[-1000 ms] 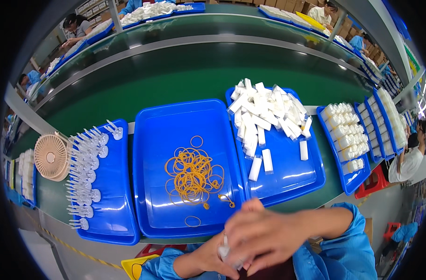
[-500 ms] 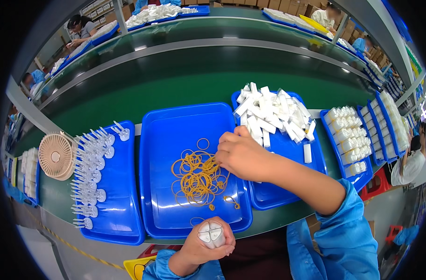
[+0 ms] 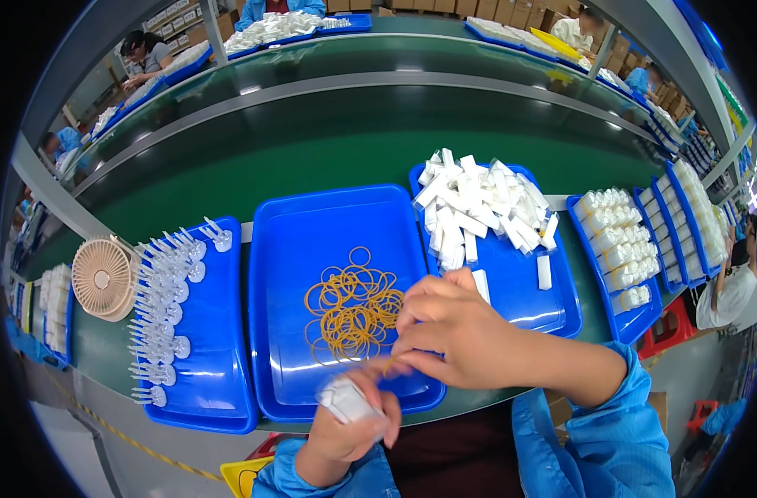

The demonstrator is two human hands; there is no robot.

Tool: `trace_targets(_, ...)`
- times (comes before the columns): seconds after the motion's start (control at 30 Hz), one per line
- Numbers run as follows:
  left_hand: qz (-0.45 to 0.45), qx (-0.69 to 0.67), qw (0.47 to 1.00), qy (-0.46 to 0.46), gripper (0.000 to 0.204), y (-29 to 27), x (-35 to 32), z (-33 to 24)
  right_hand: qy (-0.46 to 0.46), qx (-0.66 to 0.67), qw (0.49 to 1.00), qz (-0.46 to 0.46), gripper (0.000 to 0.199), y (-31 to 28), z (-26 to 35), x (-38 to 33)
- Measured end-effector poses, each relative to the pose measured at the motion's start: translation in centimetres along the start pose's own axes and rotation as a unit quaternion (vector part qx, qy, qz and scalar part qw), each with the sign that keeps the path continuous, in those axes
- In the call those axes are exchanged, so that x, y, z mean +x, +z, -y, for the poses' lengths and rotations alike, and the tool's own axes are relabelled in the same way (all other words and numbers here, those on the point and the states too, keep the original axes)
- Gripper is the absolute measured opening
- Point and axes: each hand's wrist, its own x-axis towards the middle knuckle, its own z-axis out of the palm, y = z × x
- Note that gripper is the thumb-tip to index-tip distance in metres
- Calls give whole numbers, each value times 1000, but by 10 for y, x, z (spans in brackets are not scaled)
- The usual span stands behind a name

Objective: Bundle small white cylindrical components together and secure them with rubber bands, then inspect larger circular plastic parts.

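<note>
My left hand [image 3: 352, 432], partly smeared by motion, is closed around a bundle of white, block-like pieces [image 3: 347, 401] at the near edge of the middle blue tray [image 3: 291, 232]. Just above and to the right of it, my right hand [image 3: 449, 332] pinches a thin tan-yellow rubber band [image 3: 389, 363], which stretches toward the left hand's fingers. A loose heap of the same rubber bands [image 3: 354, 319] lies in the middle tray, left of my right hand. Whether the band loops around the bundle cannot be made out.
On the left, a blue tray [image 3: 217, 349] bears rows of clear plastic pieces with stems, and a beige fan [image 3: 103, 278] stands beside it. A heap of white blocks [image 3: 478, 199] fills the right tray's far part. Banded bundles [image 3: 619, 241] stand farther right. People work across the green bench [image 3: 329, 141].
My right hand has come from the band heap toward my left hand, with a rubber band in its fingers. The left hand has tilted the white bundle and shifted slightly left.
</note>
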Motion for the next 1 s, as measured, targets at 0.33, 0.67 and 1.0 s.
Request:
trace_targets(0.33,6,481,874,69,105,9,-1,14,131,821,551,69,30,-7,-5,-54)
trace_targets(0.67,-26,199,980,-9,116,10,6,18,-75,780,621,10,40,43,25,-105)
trace_targets(1.0,115,760,547,333,105,16,17,40,182,192,963,-54,45,10,34,-88)
